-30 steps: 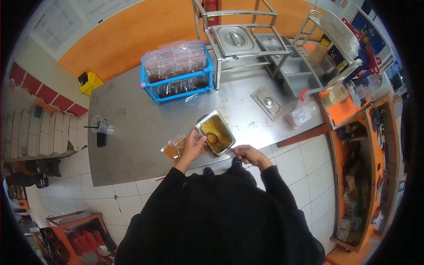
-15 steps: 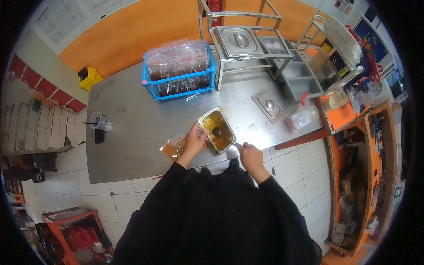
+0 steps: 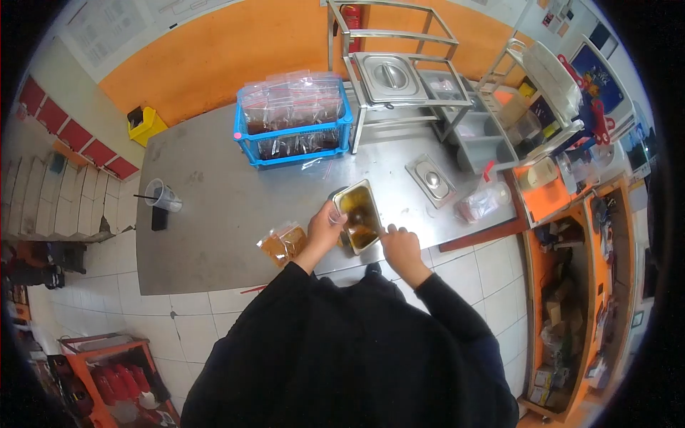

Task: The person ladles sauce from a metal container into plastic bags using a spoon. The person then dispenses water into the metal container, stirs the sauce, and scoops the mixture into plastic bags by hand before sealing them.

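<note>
A deep steel pan [image 3: 349,191] with yellowish-brown liquid is at the table's near edge, seemingly tilted. My left hand [image 3: 322,230] is closed at the pan's left side around a small clear cup [image 3: 337,216], whose shape is partly hidden by the fingers. At the lower right rim, my right hand [image 3: 402,247] is closed around the handle of a ladle, which its fingers mostly cover. The ladle's bowl is hard to make out in the liquid. Left of my left wrist lie clear bags of orange-brown contents [image 3: 280,245] on the table.
A blue basket [image 3: 292,134] of filled zip bags stands at the back of the steel table [image 3: 214,214]. Beside it is a metal rack [image 3: 360,128] with a lidded pan. A steel lid [image 3: 431,180] and a plastic bag [image 3: 481,202] lie right; a clear cup [image 3: 165,197] stands left.
My right hand has moved up against the pan's rim, and the ladle handle is now mostly hidden. The pan's angle has shifted, and the ladle's bowl shows less clearly.
</note>
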Demonstrator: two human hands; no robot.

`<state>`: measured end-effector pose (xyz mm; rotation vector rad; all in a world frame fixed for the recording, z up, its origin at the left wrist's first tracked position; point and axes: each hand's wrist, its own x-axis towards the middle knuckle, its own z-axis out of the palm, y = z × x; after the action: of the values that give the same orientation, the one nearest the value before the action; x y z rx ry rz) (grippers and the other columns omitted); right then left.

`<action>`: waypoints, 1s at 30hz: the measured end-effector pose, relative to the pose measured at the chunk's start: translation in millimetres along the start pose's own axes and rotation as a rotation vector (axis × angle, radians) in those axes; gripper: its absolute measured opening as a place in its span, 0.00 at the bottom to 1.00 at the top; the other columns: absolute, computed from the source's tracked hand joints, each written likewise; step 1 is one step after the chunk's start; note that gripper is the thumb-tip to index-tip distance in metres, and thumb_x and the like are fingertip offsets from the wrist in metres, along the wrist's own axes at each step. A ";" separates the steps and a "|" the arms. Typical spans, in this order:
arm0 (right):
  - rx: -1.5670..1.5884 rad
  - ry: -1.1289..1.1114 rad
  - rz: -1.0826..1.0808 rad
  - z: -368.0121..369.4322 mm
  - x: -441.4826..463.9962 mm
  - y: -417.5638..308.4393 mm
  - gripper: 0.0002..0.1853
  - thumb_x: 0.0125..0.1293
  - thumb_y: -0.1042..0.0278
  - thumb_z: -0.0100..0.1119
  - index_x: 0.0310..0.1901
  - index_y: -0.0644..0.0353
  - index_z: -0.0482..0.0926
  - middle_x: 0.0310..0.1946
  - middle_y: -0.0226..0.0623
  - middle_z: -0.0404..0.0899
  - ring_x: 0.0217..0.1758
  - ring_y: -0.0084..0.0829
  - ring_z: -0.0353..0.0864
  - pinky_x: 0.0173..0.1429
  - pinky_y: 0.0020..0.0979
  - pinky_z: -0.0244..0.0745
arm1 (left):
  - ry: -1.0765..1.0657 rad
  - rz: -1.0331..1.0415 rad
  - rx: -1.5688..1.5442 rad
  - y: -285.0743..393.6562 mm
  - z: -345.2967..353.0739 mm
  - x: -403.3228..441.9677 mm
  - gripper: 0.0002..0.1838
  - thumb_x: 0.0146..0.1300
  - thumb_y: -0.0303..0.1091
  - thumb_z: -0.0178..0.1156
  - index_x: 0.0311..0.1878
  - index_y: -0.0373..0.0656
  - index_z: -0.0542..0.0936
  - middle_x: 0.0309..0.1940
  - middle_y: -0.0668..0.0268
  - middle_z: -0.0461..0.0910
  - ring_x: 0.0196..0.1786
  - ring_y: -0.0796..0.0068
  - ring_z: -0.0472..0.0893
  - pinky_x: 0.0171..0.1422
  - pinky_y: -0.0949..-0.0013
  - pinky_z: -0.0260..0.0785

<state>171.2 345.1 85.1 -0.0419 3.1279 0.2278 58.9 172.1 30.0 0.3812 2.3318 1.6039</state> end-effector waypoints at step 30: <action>0.060 -0.044 0.053 -17.5 -34.4 10.2 0.09 0.56 0.68 0.55 0.40 0.54 0.79 0.30 0.34 0.78 0.29 0.34 0.82 0.27 0.34 0.76 | -0.030 0.096 0.211 26.0 -0.2 -4.5 0.13 0.57 0.35 0.63 0.39 0.42 0.70 0.30 0.58 0.79 0.37 0.51 0.80 0.39 0.56 0.70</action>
<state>205.2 353.5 104.1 0.0459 3.0927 0.1332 64.4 179.3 54.8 0.5664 2.5022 1.3842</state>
